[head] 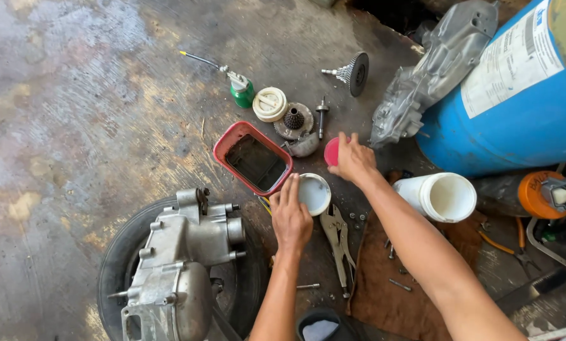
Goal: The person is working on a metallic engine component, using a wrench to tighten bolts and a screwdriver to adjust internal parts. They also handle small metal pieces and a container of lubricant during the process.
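head | left hand (pixel 291 218) lying flat-fingered on white cup (pixel 314 192) rim | right hand (pixel 353 159) pinching red lid (pixel 331 151) | both looking light, stiff plastic, possibly greasy; gripping by edges

Two bare forearms enter from the 6 o'clock edge, lean and sinewy, with no sleeves, gloves, watch or rings showing anywhere along them. The left hand (pixel 290 218) sits toward 6 o'clock of centre, fingers long and close together, knuckles grimy. The right hand (pixel 353 159), toward 1 o'clock of it, shows dark smudges across its back.
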